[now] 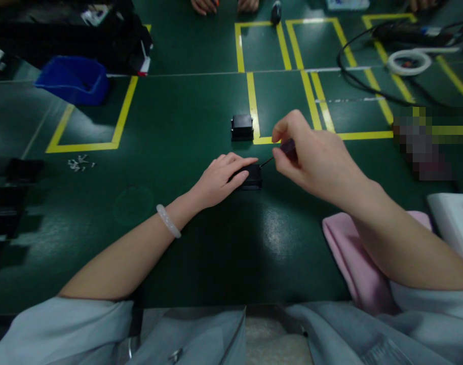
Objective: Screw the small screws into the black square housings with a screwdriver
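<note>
A small black box-shaped part point(253, 176) lies on the green table in front of me. My left hand point(224, 177) presses on it, the index finger along its far side and the thumb on its near side. In my right hand point(311, 149) is a screwdriver point(287, 147), its dark handle gripped in curled fingers. The slanted shaft reaches down to the box's far right corner; the exact contact at the tip is too small to make out. Just beyond stands a second black box-shaped part point(242, 127), untouched.
Loose screws point(79, 162) lie at the left, below a blue bin point(74, 81). Dark parts point(11, 203) line the left edge. A pink cloth point(353, 248) is under my right forearm. Cables, a white ring point(409, 62) and another person's hands point(204, 6) are at the far side.
</note>
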`<action>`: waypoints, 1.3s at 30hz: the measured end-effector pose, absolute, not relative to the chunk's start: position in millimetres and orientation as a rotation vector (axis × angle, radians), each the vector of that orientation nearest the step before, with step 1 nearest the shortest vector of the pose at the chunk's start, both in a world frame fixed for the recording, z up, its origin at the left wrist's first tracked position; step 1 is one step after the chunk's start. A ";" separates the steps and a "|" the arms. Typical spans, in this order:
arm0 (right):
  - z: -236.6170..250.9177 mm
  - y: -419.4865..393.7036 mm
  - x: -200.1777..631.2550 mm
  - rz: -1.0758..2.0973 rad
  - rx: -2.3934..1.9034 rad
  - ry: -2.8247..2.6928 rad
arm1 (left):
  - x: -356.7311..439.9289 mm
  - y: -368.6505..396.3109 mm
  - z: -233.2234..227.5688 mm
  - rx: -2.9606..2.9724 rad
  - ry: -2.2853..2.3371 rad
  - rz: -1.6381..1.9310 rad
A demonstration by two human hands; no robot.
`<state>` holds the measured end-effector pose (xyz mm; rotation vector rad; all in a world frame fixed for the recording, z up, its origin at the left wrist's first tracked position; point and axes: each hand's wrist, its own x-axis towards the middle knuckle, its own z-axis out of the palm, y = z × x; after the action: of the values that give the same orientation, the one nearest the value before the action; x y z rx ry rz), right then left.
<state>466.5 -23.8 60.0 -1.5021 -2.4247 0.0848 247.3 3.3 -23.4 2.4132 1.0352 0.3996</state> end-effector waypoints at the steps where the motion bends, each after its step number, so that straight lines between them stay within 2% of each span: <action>1: 60.1 -23.9 466.3 0.085 -1.498 -2.432 | 247.3 3.3 -23.6 2.413 1.035 0.400; 31: 60.3 -24.6 466.7 0.041 -1.478 -2.464 | 247.8 3.0 -23.2 2.418 1.032 0.413; 39: 61.4 -24.5 467.2 0.128 -1.477 -2.415 | 247.7 2.8 -22.3 2.410 1.034 0.402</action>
<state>467.2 -24.5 61.4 -1.4772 -2.4145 0.1283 247.7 2.8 -22.3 2.4096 1.0338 0.4020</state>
